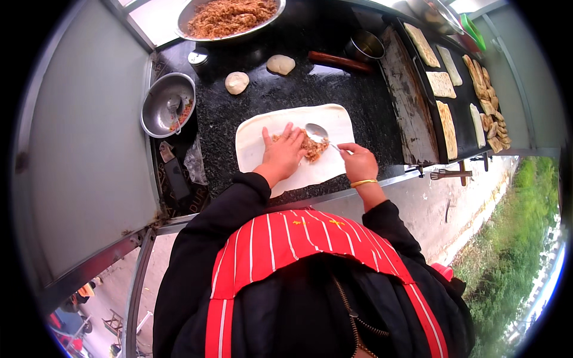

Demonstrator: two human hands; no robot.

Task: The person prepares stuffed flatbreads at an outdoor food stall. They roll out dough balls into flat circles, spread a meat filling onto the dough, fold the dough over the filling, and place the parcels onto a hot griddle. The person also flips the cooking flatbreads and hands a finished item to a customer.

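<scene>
Head view: soft dough sheet under two hands

On the near part of the dark stone worktop [370,110] lies a rolled-out dough sheet [250,137], pale and roughly rectangular, its near edge close to the worktop's edge. Crumbly reddish-brown filling [313,149] sits in a small heap around its middle. The left hand [283,156] is palm down over the sheet, fingers apart, at the left side of the heap; whether it presses or merely rests cannot be told. The right hand [360,164] is pinched closed on the handle of a metal spoon [316,130], whose bowl lies at the heap's far right side.

The sheet looks light, limp and stretchy, likely to tear or sag if lifted by one corner. Best hold: both hands along one edge, fingers flat beneath, clear of the filling. It may cling to the stone, so an edge should be eased up slowly. The filling seems loose and moist, liable to scatter under a quick stroke. The spoon, stiff and smooth, could turn in greasy fingers; its handle is the place to grip.

Farther off lie two dough balls [237,83] and a reddish-brown rolling pin [339,61].
</scene>
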